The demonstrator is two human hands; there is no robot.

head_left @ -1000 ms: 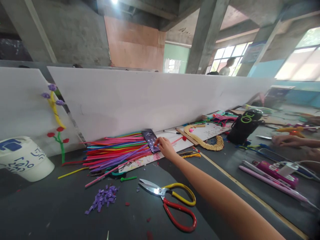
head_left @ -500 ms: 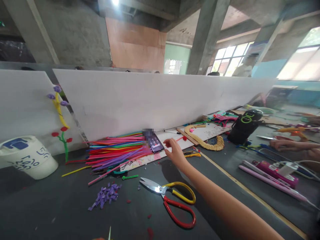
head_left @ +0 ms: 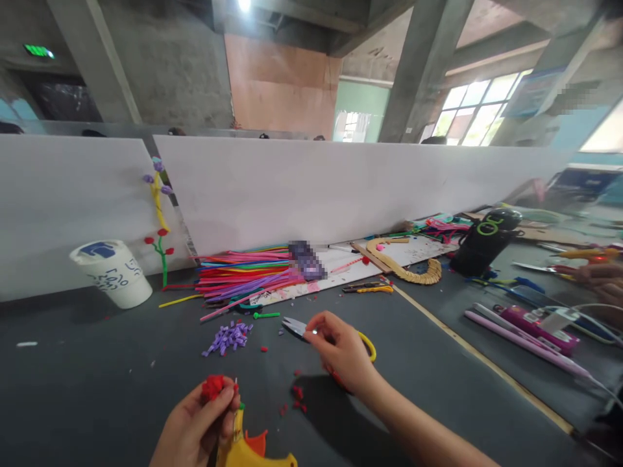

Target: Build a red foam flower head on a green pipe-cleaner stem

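Low at the front, my left hand (head_left: 197, 418) is closed on a red fuzzy flower (head_left: 213, 387), pinched between thumb and fingers. Just beside that hand is a yellow glue gun (head_left: 238, 447) with an orange trigger and a green tip; whether the hand also touches it I cannot tell. My right hand (head_left: 341, 350) hovers over the scissors (head_left: 294, 326), hiding their pivot and most of the red handle. Its thumb and forefinger are pinched together, with a tiny shiny spot at the tips that I cannot name. Small red bits (head_left: 298, 393) lie between my hands.
Purple cut pieces (head_left: 228, 338) and coloured pipe cleaners (head_left: 248, 272) lie ahead, with a phone (head_left: 307, 261) beyond. A white tub (head_left: 114, 275) stands left. Cutters (head_left: 368, 288), a black bottle (head_left: 487, 243) and another person's hand (head_left: 601, 285) are right.
My right hand has drawn back from beside the phone to above the scissors. My left hand has come into view holding the red flower, and the glue gun now shows.
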